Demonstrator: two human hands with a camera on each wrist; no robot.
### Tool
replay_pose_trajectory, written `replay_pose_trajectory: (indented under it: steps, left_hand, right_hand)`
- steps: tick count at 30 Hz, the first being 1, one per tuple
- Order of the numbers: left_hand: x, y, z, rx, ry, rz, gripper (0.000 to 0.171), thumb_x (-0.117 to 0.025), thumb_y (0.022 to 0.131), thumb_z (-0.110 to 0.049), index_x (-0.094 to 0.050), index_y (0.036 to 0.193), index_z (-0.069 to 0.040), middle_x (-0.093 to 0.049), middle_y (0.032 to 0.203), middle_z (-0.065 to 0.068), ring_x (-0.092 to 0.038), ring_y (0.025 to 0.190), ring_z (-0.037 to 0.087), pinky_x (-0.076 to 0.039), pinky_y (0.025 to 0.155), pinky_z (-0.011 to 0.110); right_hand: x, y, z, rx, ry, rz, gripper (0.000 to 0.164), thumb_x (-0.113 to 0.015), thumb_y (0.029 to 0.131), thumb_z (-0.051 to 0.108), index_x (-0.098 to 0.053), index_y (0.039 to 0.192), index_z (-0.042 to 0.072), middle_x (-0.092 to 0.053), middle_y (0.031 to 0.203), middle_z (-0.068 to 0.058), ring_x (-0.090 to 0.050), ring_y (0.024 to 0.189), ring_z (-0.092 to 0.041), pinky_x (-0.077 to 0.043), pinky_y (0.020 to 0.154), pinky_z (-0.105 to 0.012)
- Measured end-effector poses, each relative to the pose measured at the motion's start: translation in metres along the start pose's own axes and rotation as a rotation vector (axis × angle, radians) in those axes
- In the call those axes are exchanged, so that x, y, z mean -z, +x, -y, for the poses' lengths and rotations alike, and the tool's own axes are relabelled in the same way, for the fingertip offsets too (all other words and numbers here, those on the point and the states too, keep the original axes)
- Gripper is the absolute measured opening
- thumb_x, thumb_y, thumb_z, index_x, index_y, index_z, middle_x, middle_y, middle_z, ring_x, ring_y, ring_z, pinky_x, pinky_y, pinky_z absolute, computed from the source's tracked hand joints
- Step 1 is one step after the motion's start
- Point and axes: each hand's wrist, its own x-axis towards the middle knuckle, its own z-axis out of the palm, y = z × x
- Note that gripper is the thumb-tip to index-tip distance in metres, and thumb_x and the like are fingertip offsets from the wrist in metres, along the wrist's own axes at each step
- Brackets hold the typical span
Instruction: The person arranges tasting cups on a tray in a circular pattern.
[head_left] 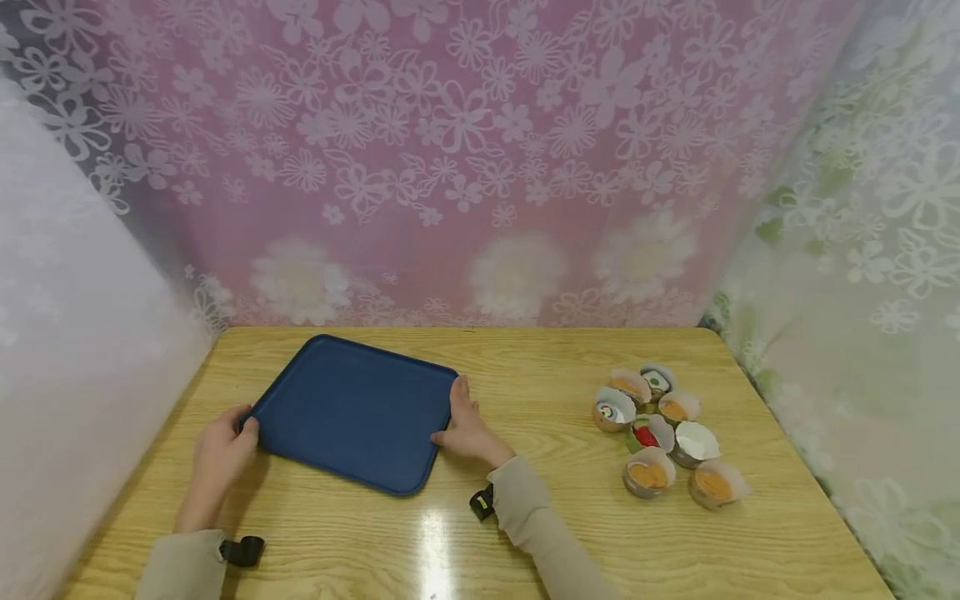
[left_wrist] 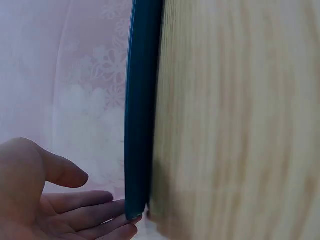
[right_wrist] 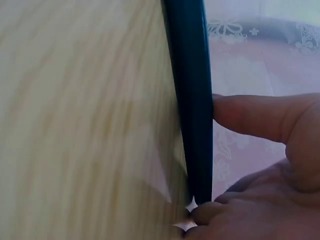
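Observation:
A dark blue rectangular tray (head_left: 356, 412) lies slightly turned at the left of the table, its rim raised. At its left corner is my left hand (head_left: 225, 450); in the left wrist view, fairly straight fingers (left_wrist: 95, 212) touch the tray edge while the thumb stands apart from it. My right hand (head_left: 472, 429) holds the right side of the tray. The right wrist view has the thumb (right_wrist: 245, 115) against the tray (right_wrist: 192, 100) and fingertips reaching under its edge, partly hidden.
Several small paper-lined cups stand grouped on the right of the wooden table (head_left: 540, 533), among them a cup with orange contents (head_left: 648, 475) and a cup with something red (head_left: 645, 435). A pink flowered cloth (head_left: 420, 167) hangs behind the table.

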Motion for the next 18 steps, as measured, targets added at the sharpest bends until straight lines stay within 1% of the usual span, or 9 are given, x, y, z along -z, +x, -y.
replay_pose_trajectory:
  steps: [2, 4, 7, 9, 12, 14, 18]
  left_hand:
    - [0.0, -0.002, -0.005, -0.02, 0.018, 0.001, 0.042, -0.043, 0.102, -0.012, -0.056, 0.128, 0.017, -0.059, 0.118, 0.038, -0.056, 0.11, 0.054, -0.047, 0.087, 0.06]
    - [0.0, -0.006, -0.011, -0.024, 0.037, 0.031, 0.042, -0.041, 0.102, -0.012, -0.056, 0.127, 0.018, -0.059, 0.119, 0.039, -0.056, 0.11, 0.054, -0.048, 0.087, 0.06]
    - [0.0, -0.011, -0.02, -0.026, 0.07, 0.107, 0.045, -0.038, 0.103, -0.013, -0.052, 0.13, 0.02, -0.055, 0.124, 0.041, -0.053, 0.115, 0.056, -0.047, 0.091, 0.062]
    - [-0.001, -0.015, -0.026, -0.025, 0.079, 0.156, 0.047, -0.036, 0.104, -0.014, -0.049, 0.132, 0.021, -0.052, 0.128, 0.041, -0.049, 0.119, 0.057, -0.045, 0.095, 0.063]
    - [-0.003, -0.02, -0.033, -0.024, 0.077, 0.181, 0.047, -0.036, 0.104, -0.014, -0.048, 0.133, 0.021, -0.05, 0.13, 0.041, -0.048, 0.122, 0.056, -0.044, 0.097, 0.063]
    - [-0.005, -0.024, -0.037, -0.027, 0.071, 0.2, 0.048, -0.035, 0.105, -0.014, -0.046, 0.135, 0.021, -0.048, 0.132, 0.041, -0.045, 0.124, 0.056, -0.043, 0.098, 0.063]
    - [-0.009, -0.033, -0.043, -0.068, 0.083, 0.223, 0.047, -0.037, 0.105, -0.013, -0.045, 0.135, 0.023, -0.046, 0.134, 0.042, -0.044, 0.125, 0.056, -0.042, 0.099, 0.064]
  right_hand:
    - [0.005, -0.002, -0.002, 0.002, -0.009, 0.018, 0.101, -0.065, 0.095, 0.006, 0.016, 0.154, -0.003, 0.024, 0.16, -0.022, 0.014, 0.146, -0.046, 0.0, 0.119, -0.057]
    - [0.01, -0.004, -0.004, -0.001, -0.024, 0.039, 0.101, -0.065, 0.095, 0.006, 0.017, 0.154, -0.002, 0.025, 0.16, -0.021, 0.015, 0.147, -0.042, 0.002, 0.119, -0.056]
    - [0.017, -0.008, -0.007, -0.01, -0.036, 0.057, 0.102, -0.065, 0.094, 0.006, 0.017, 0.154, -0.002, 0.025, 0.16, -0.02, 0.016, 0.147, -0.04, 0.004, 0.119, -0.055]
    - [0.022, -0.01, -0.008, -0.027, -0.043, 0.059, 0.102, -0.065, 0.093, 0.006, 0.016, 0.154, -0.001, 0.024, 0.16, -0.019, 0.016, 0.146, -0.043, 0.003, 0.12, -0.055]
    - [0.028, -0.014, -0.011, -0.047, -0.038, 0.056, 0.102, -0.065, 0.093, 0.005, 0.015, 0.155, 0.0, 0.022, 0.161, -0.019, 0.015, 0.145, -0.048, 0.001, 0.119, -0.057]
    - [0.031, -0.017, -0.013, -0.051, -0.039, 0.054, 0.101, -0.065, 0.093, 0.004, 0.015, 0.155, 0.0, 0.021, 0.162, -0.019, 0.014, 0.146, -0.047, 0.001, 0.119, -0.057]
    - [0.037, -0.023, -0.017, -0.052, -0.038, 0.042, 0.098, -0.062, 0.093, 0.001, 0.013, 0.155, -0.003, 0.018, 0.162, -0.02, 0.012, 0.147, -0.044, 0.002, 0.12, -0.055]
